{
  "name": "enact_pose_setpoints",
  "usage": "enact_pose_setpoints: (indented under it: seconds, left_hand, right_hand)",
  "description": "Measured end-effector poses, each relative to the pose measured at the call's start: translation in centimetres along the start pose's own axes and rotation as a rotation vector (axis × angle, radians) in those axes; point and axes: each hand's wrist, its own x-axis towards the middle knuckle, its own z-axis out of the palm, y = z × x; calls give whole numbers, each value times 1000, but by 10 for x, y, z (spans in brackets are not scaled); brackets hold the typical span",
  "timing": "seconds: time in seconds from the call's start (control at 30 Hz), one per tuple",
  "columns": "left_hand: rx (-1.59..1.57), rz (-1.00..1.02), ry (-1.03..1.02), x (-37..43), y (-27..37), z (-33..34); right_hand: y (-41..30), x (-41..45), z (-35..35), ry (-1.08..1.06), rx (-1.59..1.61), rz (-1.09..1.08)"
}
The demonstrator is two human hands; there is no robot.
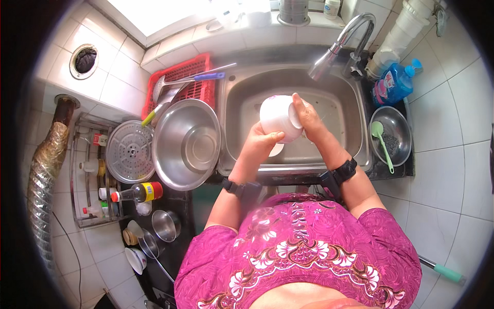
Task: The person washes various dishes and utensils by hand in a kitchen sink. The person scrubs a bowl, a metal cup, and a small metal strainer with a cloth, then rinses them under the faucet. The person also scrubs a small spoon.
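Both hands hold a white bowl point(276, 117) tilted on its side above the stainless steel sink point(247, 100). My left hand point(263, 135) grips it from below and to the left, thumb lying along its outer wall. Against the foot of the bowl, on the right, rests my right hand point(308, 117); its far fingers are hidden. Part of another white dish point(276, 150) shows in the sink below my left hand. The gooseneck faucet point(322, 63) hangs over the sink's back right; I cannot tell if water runs.
Left of the sink are a large steel basin point(200, 146), a perforated steamer plate point(131, 150) and a red plastic basket point(185, 69) with ladles and a spatula. To the right stand a blue dish soap bottle point(393, 85) and a steel bowl point(401, 150) holding a green spoon point(382, 141).
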Motion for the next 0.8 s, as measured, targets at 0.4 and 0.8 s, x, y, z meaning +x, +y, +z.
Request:
enact_pose_setpoints:
  seconds: [0.4, 0.8]
  left_hand:
    - [354, -43, 91, 6, -10, -12]
    - [570, -103, 40, 5, -27, -25]
  right_hand:
    - [-36, -2, 3, -207, -707, -306]
    - [-3, 6, -13, 25, -1984, -572]
